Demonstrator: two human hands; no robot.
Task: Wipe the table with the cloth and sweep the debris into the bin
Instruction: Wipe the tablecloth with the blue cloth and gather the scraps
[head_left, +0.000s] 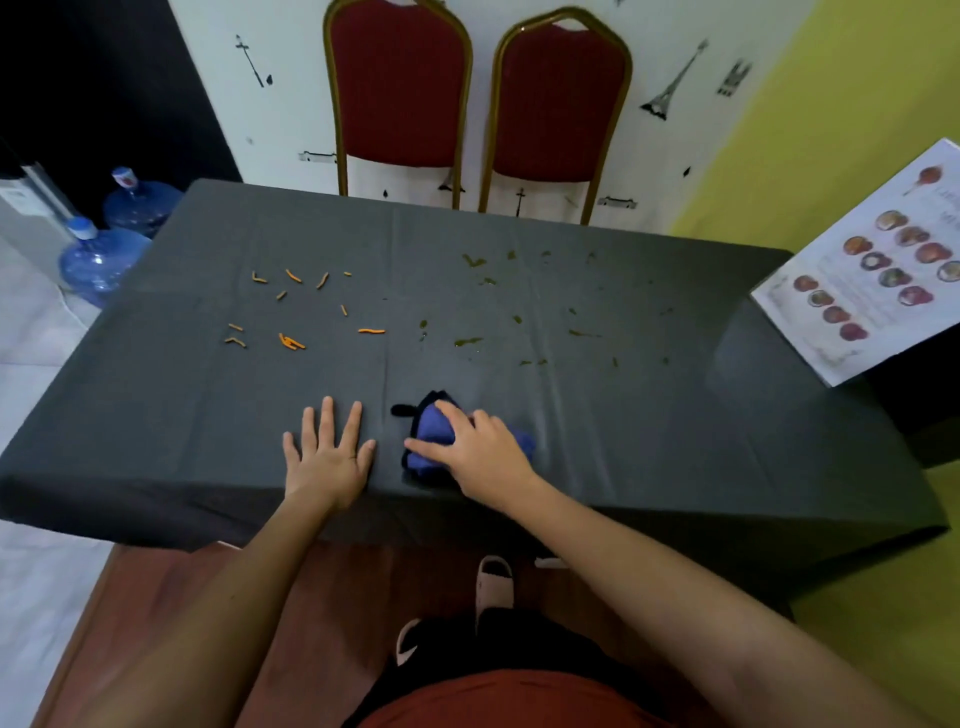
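Grey table (675, 441), right grip (480, 457) bunching blue cloth (434, 431), left grip (330, 454) flat beside

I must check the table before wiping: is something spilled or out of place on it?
Yes. Orange scraps lie scattered on the table's far left, green bits on the far right. The right hand holds the cloth; no bin shows.

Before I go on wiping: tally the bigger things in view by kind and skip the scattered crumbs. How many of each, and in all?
Red chairs: 2
Blue water jugs: 2
Blue cloth: 1
Printed menu sheet: 1
Total: 6
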